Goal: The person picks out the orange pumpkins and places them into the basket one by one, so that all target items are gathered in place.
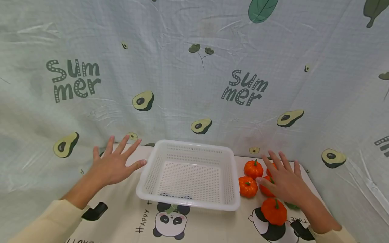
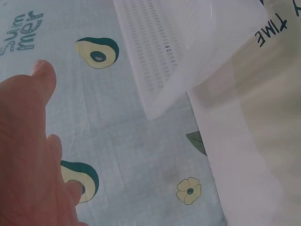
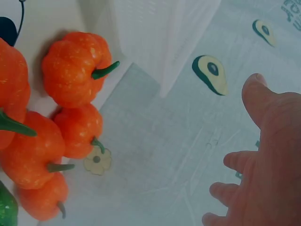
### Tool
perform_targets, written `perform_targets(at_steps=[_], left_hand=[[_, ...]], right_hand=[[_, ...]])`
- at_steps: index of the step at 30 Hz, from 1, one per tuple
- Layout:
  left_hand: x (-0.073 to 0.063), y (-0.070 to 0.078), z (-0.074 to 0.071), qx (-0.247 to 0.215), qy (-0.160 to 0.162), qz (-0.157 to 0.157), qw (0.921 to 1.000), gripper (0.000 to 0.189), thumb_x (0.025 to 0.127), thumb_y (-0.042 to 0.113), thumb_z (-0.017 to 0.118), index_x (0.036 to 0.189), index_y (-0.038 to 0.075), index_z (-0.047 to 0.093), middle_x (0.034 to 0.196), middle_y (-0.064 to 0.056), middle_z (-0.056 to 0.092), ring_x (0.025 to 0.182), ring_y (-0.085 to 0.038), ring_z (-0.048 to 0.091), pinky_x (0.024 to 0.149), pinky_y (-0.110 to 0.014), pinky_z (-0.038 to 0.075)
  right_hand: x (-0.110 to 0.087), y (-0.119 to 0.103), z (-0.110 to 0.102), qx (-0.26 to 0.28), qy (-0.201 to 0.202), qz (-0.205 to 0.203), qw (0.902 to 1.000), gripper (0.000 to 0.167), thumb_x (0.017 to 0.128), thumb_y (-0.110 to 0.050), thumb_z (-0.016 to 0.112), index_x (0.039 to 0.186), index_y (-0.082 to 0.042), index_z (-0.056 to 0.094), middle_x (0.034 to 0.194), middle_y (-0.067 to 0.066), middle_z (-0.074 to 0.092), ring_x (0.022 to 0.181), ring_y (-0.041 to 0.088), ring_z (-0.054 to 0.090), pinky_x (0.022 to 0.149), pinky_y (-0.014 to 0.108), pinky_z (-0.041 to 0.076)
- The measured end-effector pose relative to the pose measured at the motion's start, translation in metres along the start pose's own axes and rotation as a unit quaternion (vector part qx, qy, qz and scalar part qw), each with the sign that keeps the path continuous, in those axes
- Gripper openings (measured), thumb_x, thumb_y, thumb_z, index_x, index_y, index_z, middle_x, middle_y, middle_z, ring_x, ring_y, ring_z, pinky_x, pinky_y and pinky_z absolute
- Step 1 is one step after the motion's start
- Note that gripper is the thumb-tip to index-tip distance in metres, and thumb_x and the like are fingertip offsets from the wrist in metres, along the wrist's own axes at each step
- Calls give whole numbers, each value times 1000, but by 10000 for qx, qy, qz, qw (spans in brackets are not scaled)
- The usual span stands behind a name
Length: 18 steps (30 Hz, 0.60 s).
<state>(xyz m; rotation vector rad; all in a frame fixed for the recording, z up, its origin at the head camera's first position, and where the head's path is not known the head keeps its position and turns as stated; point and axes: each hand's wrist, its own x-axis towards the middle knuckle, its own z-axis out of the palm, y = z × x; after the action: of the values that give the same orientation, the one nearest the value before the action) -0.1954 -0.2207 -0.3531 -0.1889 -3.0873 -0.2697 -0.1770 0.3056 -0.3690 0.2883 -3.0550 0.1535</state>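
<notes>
Fingers spread, my left hand hovers beside the left rim of a white plastic basket and holds nothing. My right hand, also spread and holding nothing, hangs over a group of small orange pumpkins on the right; it hides part of the group in the head view. In the right wrist view several pumpkins with green stems lie close together, to one side of the hand. The basket's perforated bottom is bare in the head view.
A green vegetable lies by the pumpkins, mostly hidden by the right arm in the head view. The table wears a cream cloth with panda prints. A pale curtain with avocado prints rises right behind it.
</notes>
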Motion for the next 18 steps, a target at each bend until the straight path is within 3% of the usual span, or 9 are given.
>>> perform_targets(at_steps=[9, 18], left_hand=[[-5, 2, 8, 8, 33, 23, 10000, 91, 94, 80, 45, 167, 29, 23, 175, -21, 10, 156, -61, -3, 110, -89, -4], [-11, 4, 23, -66, 134, 85, 9999, 89, 94, 75, 52, 165, 28, 27, 174, -21, 14, 156, -61, 0, 110, -89, -3]], right_hand=[[-10, 7, 7, 141, -74, 99, 9998, 95, 95, -67, 59, 166, -13, 24, 172, 25, 15, 157, 53, 2, 114, 85, -5], [-19, 12, 20, 197, -161, 238, 9994, 96, 92, -62, 67, 162, -7, 32, 170, 28, 18, 155, 55, 4, 112, 86, -4]])
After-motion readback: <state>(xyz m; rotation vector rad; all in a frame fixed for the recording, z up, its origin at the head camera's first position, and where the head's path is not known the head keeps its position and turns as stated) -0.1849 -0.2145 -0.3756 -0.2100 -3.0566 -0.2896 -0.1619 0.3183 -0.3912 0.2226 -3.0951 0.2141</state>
